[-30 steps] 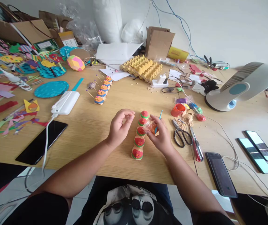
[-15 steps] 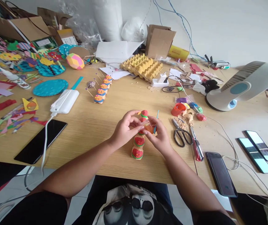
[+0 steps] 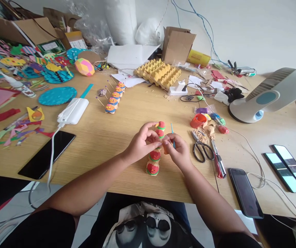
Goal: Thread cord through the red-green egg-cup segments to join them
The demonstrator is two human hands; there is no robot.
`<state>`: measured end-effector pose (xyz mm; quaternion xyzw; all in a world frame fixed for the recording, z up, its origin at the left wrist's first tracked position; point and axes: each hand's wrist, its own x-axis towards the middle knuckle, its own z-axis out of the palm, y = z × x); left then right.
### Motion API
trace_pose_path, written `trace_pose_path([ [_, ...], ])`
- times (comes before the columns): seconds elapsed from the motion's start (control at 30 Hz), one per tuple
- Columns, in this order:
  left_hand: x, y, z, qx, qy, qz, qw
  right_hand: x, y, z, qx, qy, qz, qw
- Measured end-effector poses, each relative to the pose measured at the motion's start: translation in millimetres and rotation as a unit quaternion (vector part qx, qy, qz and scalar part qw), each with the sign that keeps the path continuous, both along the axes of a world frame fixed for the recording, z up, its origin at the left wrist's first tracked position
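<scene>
A red-and-green painted egg-carton caterpillar (image 3: 155,155) lies on the wooden table (image 3: 106,137) straight before me. My left hand (image 3: 142,142) and my right hand (image 3: 176,148) meet above its middle, fingertips pinched together on something small that I cannot make out. A thin blue stick (image 3: 172,131) stands up out of my right hand's fingers. A second caterpillar (image 3: 114,98), orange and blue with sticks in it, lies farther back to the left.
Scissors (image 3: 201,148) and a red cutter (image 3: 218,161) lie right of my hands, a red cup (image 3: 197,120) and clay bits behind them. Phones (image 3: 244,191) (image 3: 46,155), a power bank (image 3: 72,111), an egg tray (image 3: 158,73), a white fan (image 3: 269,96) and paper scraps (image 3: 13,132) surround the spot.
My left hand has moved right to join my right hand over the caterpillar. The orange piece seen in my right hand earlier is now hidden by the fingers.
</scene>
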<state>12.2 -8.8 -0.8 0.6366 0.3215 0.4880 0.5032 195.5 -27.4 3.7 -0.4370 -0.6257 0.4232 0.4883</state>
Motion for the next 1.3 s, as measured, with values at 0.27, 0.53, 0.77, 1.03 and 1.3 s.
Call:
trace_pose_path([
  [0.27,1,-1,-1.7,-0.046,-0.031,-0.005,0.998,2,2,-4.3,-0.018,0.022,0.01,1.0],
  [0.53,-6,12,-3.2,-0.033,-0.054,0.109,0.992,36,22,7.7,0.131,-0.259,-0.116,0.95],
  [0.77,-11,23,-5.8,-0.143,-0.116,0.112,0.976,61,42,-9.4,0.113,-0.502,-0.136,0.847],
  [1.03,-9,15,0.9,-0.118,-0.067,0.01,0.991,17,11,2.2,0.261,-0.252,-0.105,0.926],
  [1.3,-7,9,4.7,-0.134,-0.047,-0.101,0.985,8,5,0.0,0.291,-0.231,-0.085,0.925],
])
